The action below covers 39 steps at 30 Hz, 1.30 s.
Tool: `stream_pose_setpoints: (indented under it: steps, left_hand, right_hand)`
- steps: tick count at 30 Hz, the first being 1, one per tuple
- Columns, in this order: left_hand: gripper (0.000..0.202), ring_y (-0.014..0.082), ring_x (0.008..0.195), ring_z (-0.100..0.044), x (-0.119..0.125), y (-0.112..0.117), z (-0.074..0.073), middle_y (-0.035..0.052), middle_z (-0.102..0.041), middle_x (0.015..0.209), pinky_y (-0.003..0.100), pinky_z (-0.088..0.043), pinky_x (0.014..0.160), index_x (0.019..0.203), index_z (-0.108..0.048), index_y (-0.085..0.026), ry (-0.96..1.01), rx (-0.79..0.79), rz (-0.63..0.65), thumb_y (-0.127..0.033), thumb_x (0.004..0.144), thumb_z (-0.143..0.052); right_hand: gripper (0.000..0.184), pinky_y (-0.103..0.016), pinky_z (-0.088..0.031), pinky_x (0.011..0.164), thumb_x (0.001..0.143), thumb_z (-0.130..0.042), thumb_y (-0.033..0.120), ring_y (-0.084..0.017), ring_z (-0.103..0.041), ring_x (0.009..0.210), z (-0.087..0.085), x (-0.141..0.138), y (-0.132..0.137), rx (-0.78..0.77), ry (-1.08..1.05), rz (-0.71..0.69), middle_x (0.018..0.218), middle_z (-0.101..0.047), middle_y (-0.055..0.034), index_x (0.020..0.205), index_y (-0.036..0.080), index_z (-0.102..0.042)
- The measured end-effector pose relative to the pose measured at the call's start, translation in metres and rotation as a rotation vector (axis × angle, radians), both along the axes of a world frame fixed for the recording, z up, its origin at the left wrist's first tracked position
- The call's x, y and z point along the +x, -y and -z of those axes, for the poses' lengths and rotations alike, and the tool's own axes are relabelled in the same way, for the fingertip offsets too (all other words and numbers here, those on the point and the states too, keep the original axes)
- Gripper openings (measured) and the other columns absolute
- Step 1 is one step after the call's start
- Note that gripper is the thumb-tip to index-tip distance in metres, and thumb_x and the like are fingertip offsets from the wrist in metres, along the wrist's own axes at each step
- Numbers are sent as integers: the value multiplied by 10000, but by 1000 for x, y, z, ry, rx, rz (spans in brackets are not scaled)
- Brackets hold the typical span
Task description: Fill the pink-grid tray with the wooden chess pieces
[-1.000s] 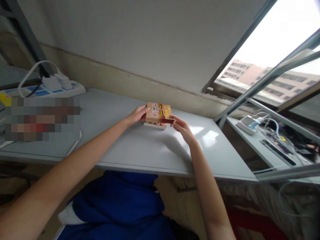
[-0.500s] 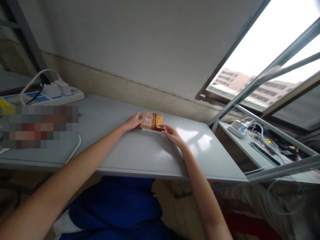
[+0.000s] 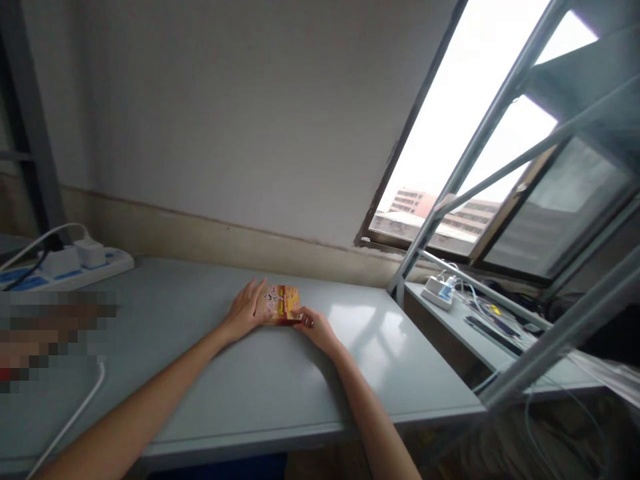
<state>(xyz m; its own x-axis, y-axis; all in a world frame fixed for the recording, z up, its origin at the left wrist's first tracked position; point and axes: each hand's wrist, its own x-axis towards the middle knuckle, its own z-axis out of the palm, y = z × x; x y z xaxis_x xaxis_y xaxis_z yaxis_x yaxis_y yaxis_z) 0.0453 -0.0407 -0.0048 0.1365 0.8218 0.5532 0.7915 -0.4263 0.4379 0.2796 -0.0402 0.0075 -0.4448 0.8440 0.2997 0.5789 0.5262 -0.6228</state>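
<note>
Lying between both hands (image 3: 244, 315) (image 3: 319, 331), box (image 3: 281, 304)

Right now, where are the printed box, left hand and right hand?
Printed box (image 3: 282, 303): head view, on its top face.
Left hand (image 3: 243, 313): head view, on its back.
Right hand (image 3: 321, 331): head view, on its back.

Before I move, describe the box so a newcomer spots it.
Find the grey desk along the wall. Toward the wall, look between the left hand and the right hand. The box there has a yellow-and-red printed top, unlike the white power strip at far left.
</note>
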Motion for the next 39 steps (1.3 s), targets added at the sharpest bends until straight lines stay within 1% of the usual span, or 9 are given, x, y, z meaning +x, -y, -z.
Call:
stream_pose_setpoints:
  steps: [3, 6, 9, 13, 15, 18, 25, 35, 39]
  left_hand:
    - [696, 282, 1262, -186, 0, -3, 4, 109, -246, 1374, 460, -225, 989, 1319, -230, -228, -23, -72, 24, -527, 727, -439]
    - [553, 261, 1233, -279, -1, -2, 4, 77, -230, 1389, 417, -244, 997, 1265, -357, -253, -43, -229, 128, -520, 781, -332]
    - [624, 240, 1259, -228, -2, -2, 7, 69, -216, 1396, 388, -212, 1022, 1317, -253, -228, -14, -253, 150, -525, 774, -332]
    - [753, 224, 1281, -162, -4, -4, 14, 113, -170, 1403, 391, -180, 1035, 1354, -48, -122, 21, -216, 57, -522, 775, -316]
    - [763, 241, 1277, -169, -4, -4, 15, 131, -173, 1398, 430, -166, 1029, 1351, -19, -98, 2, -217, 10, -525, 780, -290]
    - [697, 251, 1267, -201, -3, -3, 13, 104, -233, 1383, 487, -143, 1014, 1355, -54, -155, -50, -283, -5, -525, 794, -240]
    - [597, 226, 1273, -193, -2, 2, 4, 34, -265, 1376, 491, -123, 1016, 1332, -190, -251, -148, -363, 27, -525, 802, -194]
    - [598, 224, 1256, -243, -2, 2, 4, 51, -300, 1361, 472, -162, 1016, 1330, -211, -217, -107, -342, 60, -509, 809, -189]
    - [682, 234, 1268, -202, -5, 3, 3, 101, -229, 1382, 445, -142, 1032, 1349, -124, -141, -103, -324, 25, -521, 792, -231]
  right_hand:
    - [295, -209, -366, 552, 704, -586, 259, -104, -482, 566, -3, -1, 4, 14, 48, 17, 635, -539, 27, 995, 222, -562]
    - [291, -232, -389, 613, 703, -589, 286, -131, -514, 643, -8, -2, 10, 59, 86, 52, 707, -569, 8, 986, 222, -569]
    - [253, -257, -389, 721, 744, -544, 300, -158, -513, 789, -13, -1, 16, 145, 90, 63, 819, -568, -12, 989, 241, -573]
    - [468, -313, -339, 867, 712, -578, 353, -206, -429, 1002, -19, 1, 21, 198, 155, 56, 1061, -495, -44, 1159, 272, -466]
    - [554, -340, -294, 925, 712, -576, 387, -219, -358, 1093, -21, 2, 21, 201, 177, 62, 1196, -414, -46, 1224, 285, -390]
    - [569, -364, -251, 961, 743, -531, 423, -230, -289, 1164, -19, 3, 19, 172, 209, 23, 1296, -329, -24, 1262, 310, -326]
    - [673, -369, -235, 976, 681, -590, 348, -226, -309, 1178, -12, 4, 15, 145, 226, -24, 1351, -255, -9, 1279, 331, -281]
    - [646, -357, -254, 975, 697, -563, 341, -224, -325, 1176, -10, 3, 15, 148, 221, -20, 1354, -258, -13, 1280, 317, -288]
    - [679, -363, -205, 1009, 706, -564, 357, -225, -183, 1250, -6, 4, 11, 180, 240, -4, 1378, -203, -51, 1306, 252, -264]
